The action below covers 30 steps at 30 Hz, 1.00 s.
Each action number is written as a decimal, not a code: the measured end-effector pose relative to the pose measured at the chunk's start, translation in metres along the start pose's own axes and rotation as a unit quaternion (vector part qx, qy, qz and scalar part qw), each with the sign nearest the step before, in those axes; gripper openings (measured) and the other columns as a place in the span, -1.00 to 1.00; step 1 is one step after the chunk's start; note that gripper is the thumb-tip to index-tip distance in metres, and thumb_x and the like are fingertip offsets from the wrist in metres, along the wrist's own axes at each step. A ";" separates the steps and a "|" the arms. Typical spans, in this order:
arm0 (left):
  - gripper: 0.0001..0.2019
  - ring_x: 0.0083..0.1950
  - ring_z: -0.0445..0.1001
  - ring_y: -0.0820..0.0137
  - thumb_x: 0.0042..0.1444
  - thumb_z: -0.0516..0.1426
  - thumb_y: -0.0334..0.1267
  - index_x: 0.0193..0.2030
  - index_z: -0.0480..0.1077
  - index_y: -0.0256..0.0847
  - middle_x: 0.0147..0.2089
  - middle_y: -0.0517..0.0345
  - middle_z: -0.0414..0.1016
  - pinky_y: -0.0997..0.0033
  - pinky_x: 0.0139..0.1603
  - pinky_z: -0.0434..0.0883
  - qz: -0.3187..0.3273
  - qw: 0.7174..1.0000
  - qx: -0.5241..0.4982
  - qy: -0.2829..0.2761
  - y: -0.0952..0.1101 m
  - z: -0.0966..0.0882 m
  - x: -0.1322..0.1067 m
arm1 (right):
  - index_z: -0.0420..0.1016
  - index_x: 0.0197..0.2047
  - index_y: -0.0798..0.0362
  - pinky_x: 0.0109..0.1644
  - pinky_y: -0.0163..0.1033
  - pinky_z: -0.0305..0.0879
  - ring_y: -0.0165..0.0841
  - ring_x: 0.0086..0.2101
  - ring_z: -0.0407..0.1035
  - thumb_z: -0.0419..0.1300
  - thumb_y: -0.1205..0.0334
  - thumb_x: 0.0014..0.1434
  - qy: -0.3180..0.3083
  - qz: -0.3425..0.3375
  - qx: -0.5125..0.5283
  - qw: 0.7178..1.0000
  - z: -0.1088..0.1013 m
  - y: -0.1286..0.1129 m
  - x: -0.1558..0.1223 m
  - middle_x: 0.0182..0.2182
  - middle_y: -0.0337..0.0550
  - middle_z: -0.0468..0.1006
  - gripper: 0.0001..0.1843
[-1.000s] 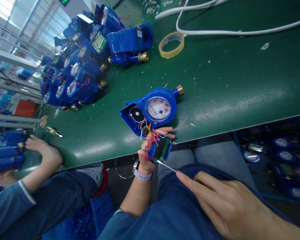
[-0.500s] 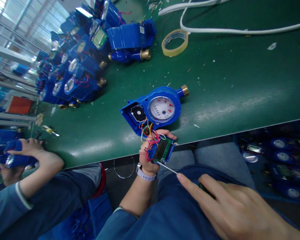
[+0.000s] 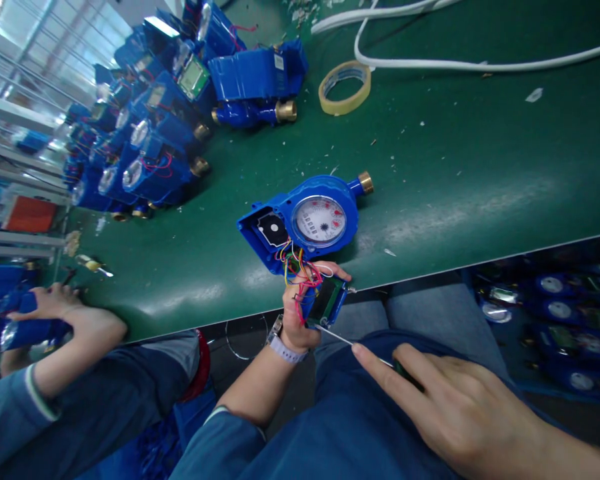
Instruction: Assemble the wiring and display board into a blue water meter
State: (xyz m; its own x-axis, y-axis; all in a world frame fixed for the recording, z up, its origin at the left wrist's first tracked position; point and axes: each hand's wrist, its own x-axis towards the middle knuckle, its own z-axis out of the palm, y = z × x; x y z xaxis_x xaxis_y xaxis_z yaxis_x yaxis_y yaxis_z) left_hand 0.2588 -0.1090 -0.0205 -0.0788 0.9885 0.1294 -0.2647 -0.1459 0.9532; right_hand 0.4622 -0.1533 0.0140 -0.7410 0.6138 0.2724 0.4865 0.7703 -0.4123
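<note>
A blue water meter [image 3: 305, 220] with a white dial and a brass end lies near the front edge of the green table [image 3: 455, 167]. Coloured wires run from its open side to a small blue module with a green display [image 3: 326, 300]. My left hand [image 3: 300, 313] is closed around that module just off the table edge. My right hand [image 3: 455, 407] grips a thin screwdriver [image 3: 347, 341] with a dark handle, index finger stretched along the shaft. Its tip touches the module's lower edge.
Several blue meters [image 3: 170, 113] are piled at the back left. A roll of clear tape [image 3: 344, 87] and white cables [image 3: 455, 63] lie at the back. A co-worker's hand [image 3: 55, 303] at the left holds blue meters. More meters [image 3: 555, 313] sit below at the right.
The view has shifted slightly. My hands stay put with the screwdriver tip against the module. The co-worker's hands have drawn their blue meters a little lower and left.
</note>
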 end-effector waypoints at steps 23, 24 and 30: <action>-0.46 -0.23 0.52 0.18 0.11 0.00 0.28 -0.22 0.41 -0.22 -0.30 0.03 0.44 0.10 -0.08 0.47 -0.056 0.998 0.000 0.029 0.008 0.003 0.006 | 0.50 0.17 0.01 -0.11 -0.26 0.53 -0.30 -0.16 0.54 0.00 0.30 0.36 -0.015 0.217 0.463 0.859 0.008 -0.010 0.015 -0.18 -0.13 0.63 -0.60; -0.46 -0.22 0.52 0.19 0.11 0.01 0.28 -0.21 0.42 -0.21 -0.29 0.03 0.45 0.12 -0.08 0.47 -0.052 0.998 -0.002 0.026 0.008 0.003 0.006 | 0.51 0.16 -0.02 -0.03 -0.23 0.51 -0.28 -0.09 0.52 0.02 0.27 0.35 -0.026 0.234 0.481 0.845 0.007 -0.010 0.015 -0.10 -0.14 0.62 -0.61; -0.40 -0.16 0.56 0.14 0.14 -0.01 0.32 -0.13 0.46 -0.23 -0.23 -0.04 0.54 0.14 -0.08 0.49 -0.028 0.999 0.023 0.020 0.005 0.000 0.002 | 0.45 0.18 -0.16 -0.01 -0.24 0.50 -0.30 -0.07 0.51 0.11 0.19 0.32 -0.020 0.232 0.403 0.885 -0.011 0.003 0.004 -0.02 -0.24 0.58 -0.63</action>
State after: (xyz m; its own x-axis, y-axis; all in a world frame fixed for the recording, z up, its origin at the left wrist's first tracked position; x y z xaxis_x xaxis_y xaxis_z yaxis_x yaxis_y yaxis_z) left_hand 0.2574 -0.1080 -0.0152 -0.1027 0.9926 0.0649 -0.2248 -0.0867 0.9706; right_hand 0.4652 -0.1464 0.0232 -0.5720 0.8123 -0.1140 0.2669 0.0530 -0.9623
